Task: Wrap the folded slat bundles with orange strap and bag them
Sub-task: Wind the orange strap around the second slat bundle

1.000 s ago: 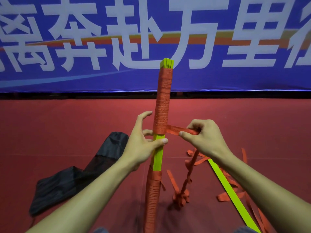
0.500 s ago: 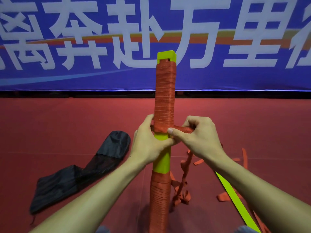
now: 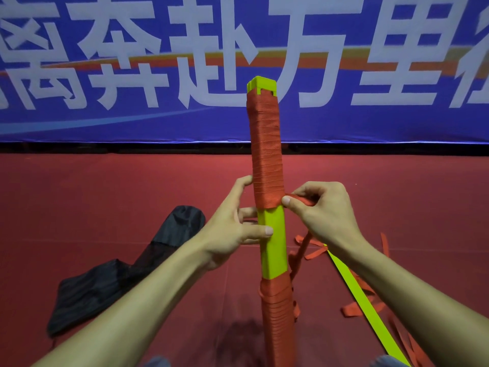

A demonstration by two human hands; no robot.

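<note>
The slat bundle [image 3: 272,242] stands upright between the two hands. Its foot runs out of the bottom of the view, so what it rests on cannot be seen. Orange strap [image 3: 266,160] is wound round it above the hands, stopping just short of the yellow-green top, and again below them; the stretch level with the hands is bare. The fingertips of the left hand [image 3: 232,229] reach the bundle's left edge — whether they pass behind it is hidden. The right hand [image 3: 325,213] covers most of the strap it holds.

The left hand is spread with its fingers nearly straight. Its forefinger points up alongside the wound strap and its thumb tip presses on the bare front face. The right hand is curled, pinching the strap between thumb and forefinger just right of the bundle, at the lower edge of the upper winding.

Under the right forearm a loose slat [image 3: 357,295] lies on the red floor [image 3: 105,197]. Its far end is hidden by the wrist and its near end is cut off by the frame, and loose strap [image 3: 352,309] is tangled about it. Left of the left forearm lies a black bag [image 3: 127,268], crumpled — its mouth is hard to make out. Beyond the hands hangs a blue banner [image 3: 370,123], its white characters cropped at the top.
</note>
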